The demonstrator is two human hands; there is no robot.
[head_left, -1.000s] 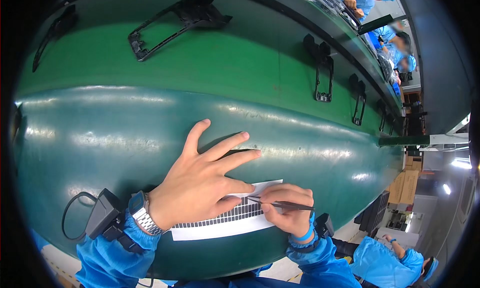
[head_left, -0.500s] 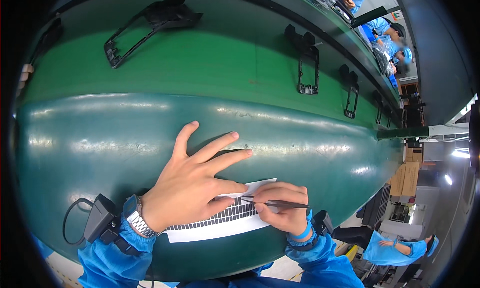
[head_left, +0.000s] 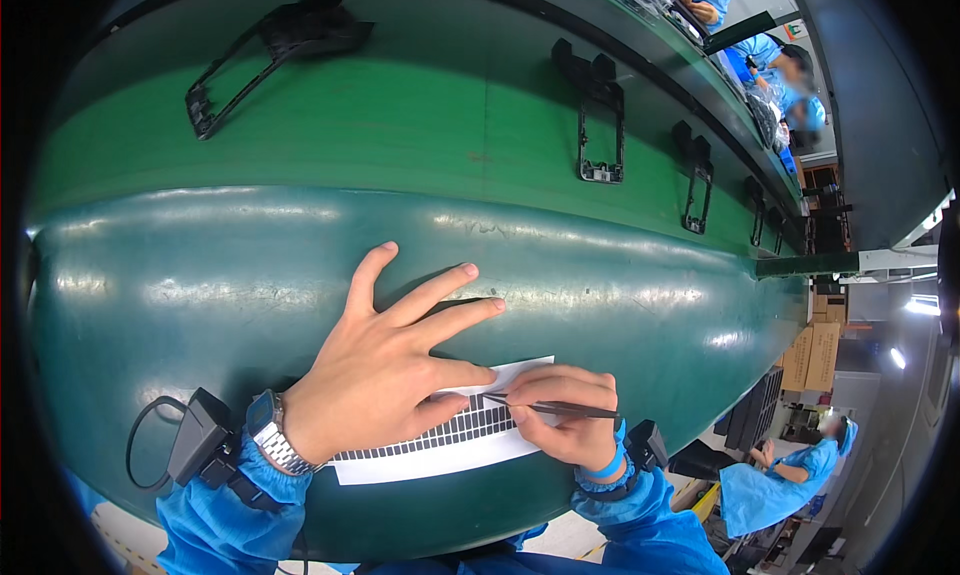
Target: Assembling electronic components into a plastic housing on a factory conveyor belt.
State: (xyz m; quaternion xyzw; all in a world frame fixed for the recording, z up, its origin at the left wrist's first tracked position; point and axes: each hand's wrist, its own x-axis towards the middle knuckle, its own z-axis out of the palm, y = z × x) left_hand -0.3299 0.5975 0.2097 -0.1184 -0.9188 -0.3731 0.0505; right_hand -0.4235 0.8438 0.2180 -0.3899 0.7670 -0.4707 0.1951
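A white sheet (head_left: 400, 469) with rows of small black rectangular pieces lies on the dark green work surface. My left hand (head_left: 385, 375) rests across its far left part with fingers spread, holding nothing. In my right hand (head_left: 570, 415) is a pair of dark tweezers (head_left: 565, 409), pinched between thumb and fingers. Their tips touch or hover just over the sheet's upper rows, close to my left little finger; which of the two I cannot tell. Part of the sheet is hidden under both hands.
Beyond the work surface runs a green belt (head_left: 400, 145) carrying black plastic frames, among them a large one (head_left: 275, 50) and a smaller one (head_left: 600, 115). A dark shelf edge borders the far side. Co-workers in blue, one a person (head_left: 780, 485) at lower right, are nearby.
The black frames on the belt have shifted slightly left. The person at lower right has changed posture. My hands and the tweezers have hardly moved.
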